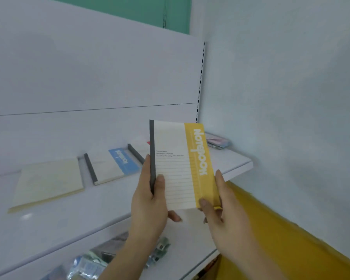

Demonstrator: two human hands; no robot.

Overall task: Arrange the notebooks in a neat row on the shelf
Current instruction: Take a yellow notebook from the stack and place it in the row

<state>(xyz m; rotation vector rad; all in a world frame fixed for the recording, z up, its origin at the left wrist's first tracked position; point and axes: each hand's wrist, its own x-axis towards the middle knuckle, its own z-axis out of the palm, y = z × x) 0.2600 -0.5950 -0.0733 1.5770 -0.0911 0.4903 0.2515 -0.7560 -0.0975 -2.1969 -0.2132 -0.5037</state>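
Note:
I hold a yellow-and-cream notebook (180,164) upright in front of the white shelf (236,161). My left hand (150,203) grips its grey spine edge, and my right hand (218,205) pinches its lower yellow corner. On the shelf lie a pale yellow notebook (49,182) at the left and a blue-and-cream notebook (113,165) beside it. A third notebook with a grey spine (136,151) is mostly hidden behind the one I hold.
A small packet of pink and blue items (218,141) lies at the shelf's far right corner. A lower shelf (190,257) carries plastic-wrapped packs (89,263). A white wall with a yellow lower band (281,229) stands on the right.

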